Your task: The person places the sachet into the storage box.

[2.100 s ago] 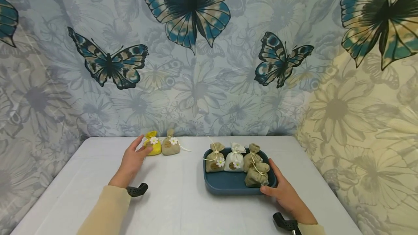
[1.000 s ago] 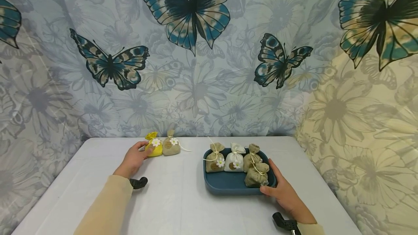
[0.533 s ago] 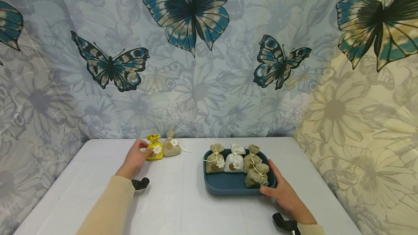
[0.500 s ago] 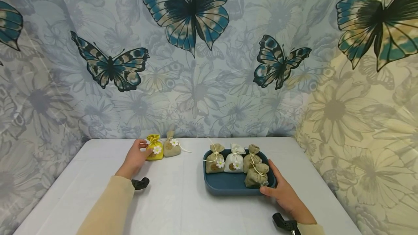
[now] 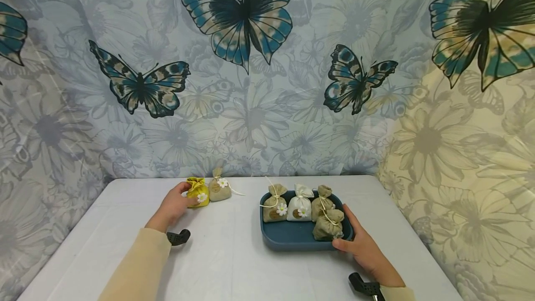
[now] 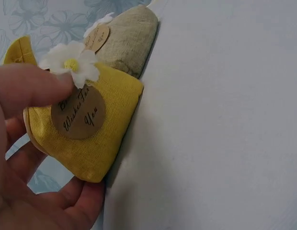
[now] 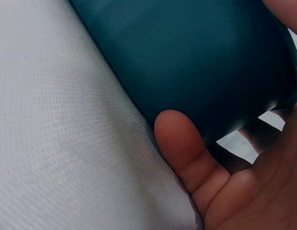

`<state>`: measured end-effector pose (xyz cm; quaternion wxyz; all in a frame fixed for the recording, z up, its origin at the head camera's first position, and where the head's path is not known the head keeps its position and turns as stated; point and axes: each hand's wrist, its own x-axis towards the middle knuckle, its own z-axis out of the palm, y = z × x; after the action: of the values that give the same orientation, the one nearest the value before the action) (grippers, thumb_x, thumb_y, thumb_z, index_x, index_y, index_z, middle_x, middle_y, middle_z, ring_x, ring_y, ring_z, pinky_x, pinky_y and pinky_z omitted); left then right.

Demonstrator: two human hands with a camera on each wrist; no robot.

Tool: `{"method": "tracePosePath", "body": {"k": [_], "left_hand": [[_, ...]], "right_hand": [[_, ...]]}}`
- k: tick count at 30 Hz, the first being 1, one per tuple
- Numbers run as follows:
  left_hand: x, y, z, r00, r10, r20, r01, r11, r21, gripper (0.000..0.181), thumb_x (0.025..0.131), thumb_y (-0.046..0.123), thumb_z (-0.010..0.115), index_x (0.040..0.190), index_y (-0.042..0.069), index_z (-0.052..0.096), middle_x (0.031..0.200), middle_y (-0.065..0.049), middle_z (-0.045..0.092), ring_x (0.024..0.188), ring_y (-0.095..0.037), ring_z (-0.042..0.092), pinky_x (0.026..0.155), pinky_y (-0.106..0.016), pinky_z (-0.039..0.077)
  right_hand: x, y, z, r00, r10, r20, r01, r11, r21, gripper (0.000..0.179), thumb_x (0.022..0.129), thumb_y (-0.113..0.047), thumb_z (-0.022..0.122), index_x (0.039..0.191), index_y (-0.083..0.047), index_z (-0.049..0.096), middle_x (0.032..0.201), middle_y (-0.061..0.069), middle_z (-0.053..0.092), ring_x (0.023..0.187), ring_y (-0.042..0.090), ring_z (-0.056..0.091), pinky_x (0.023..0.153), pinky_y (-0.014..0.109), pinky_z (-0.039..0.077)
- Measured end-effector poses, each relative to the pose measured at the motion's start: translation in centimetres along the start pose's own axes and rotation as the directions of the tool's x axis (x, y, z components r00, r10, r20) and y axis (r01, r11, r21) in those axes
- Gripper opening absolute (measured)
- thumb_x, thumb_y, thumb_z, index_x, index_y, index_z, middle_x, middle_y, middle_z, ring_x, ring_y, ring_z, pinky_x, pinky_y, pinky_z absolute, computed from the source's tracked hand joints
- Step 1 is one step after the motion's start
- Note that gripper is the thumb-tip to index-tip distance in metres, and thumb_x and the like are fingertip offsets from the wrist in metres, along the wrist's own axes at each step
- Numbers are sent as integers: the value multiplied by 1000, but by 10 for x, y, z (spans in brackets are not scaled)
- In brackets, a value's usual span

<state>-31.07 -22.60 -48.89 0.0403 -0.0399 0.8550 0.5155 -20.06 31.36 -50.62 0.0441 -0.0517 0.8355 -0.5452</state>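
White tbl [image 5: 234, 264]: yellow pouch [image 6: 91, 124] is w/in L grip [image 5: 173, 204], thumb [image 6: 33, 86] across front.

The yellow pouch [image 5: 197, 189] has shifted away from the backdrop [image 5: 255, 127].

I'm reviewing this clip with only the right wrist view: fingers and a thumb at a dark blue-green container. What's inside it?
Observer: The head view shows four small cloth bags inside the blue tray.

Reviewer: What's the other hand doing?

Observer: The left hand grips a yellow bag outside the tray.

Reviewer: Any writing on that one?

Observer: Yes, in the left wrist view its round label reads "Wishes For You" below a partly covered word.
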Motion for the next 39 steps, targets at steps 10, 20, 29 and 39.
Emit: {"method": "tracePosePath", "body": {"k": [10, 20, 29, 39], "left_hand": [[-8, -3, 4, 998, 54, -15, -51, 990, 134, 50, 85, 16, 77, 129, 5, 54, 141, -22, 48, 125, -39, 44, 99, -58, 37], [-27, -3, 9, 998, 70, 5, -70, 987, 148, 57, 86, 15, 78, 135, 10, 51, 144, -22, 45, 131, -44, 40, 101, -63, 34], [-54, 6, 22, 997, 75, 32, -79, 980, 182, 59, 80, 14, 80, 134, 12, 57, 133, -15, 56, 121, -37, 49, 95, -58, 40], [-80, 21, 42, 997, 2, 81, -1, 1000, -2, 60, 74, 18, 87, 127, 3, 63, 124, -12, 59, 101, -26, 58, 75, -41, 53]], "right_hand": [[-1, -2, 1, 1000, 6, -5, -6, 1000, -19, 104, 89, -22, 77, 162, -26, 3, 163, 20, 4, 116, 33, 53, 83, 33, 50], [-1, -1, 1, 1000, 10, 8, -10, 1000, -4, 104, 89, -22, 77, 161, -29, 3, 163, 21, 6, 101, 35, 62, 82, 33, 49], [0, -2, -3, 1000, 20, 9, -20, 1000, -11, 105, 89, -22, 77, 161, -32, 2, 157, 23, 20, 75, 28, 64, 84, 36, 46], [0, -1, -1, 1000, 11, -6, -11, 999, -38, 104, 88, -24, 77, 161, -30, 3, 162, 22, 10, 92, 29, 64, 89, 38, 45]]}}
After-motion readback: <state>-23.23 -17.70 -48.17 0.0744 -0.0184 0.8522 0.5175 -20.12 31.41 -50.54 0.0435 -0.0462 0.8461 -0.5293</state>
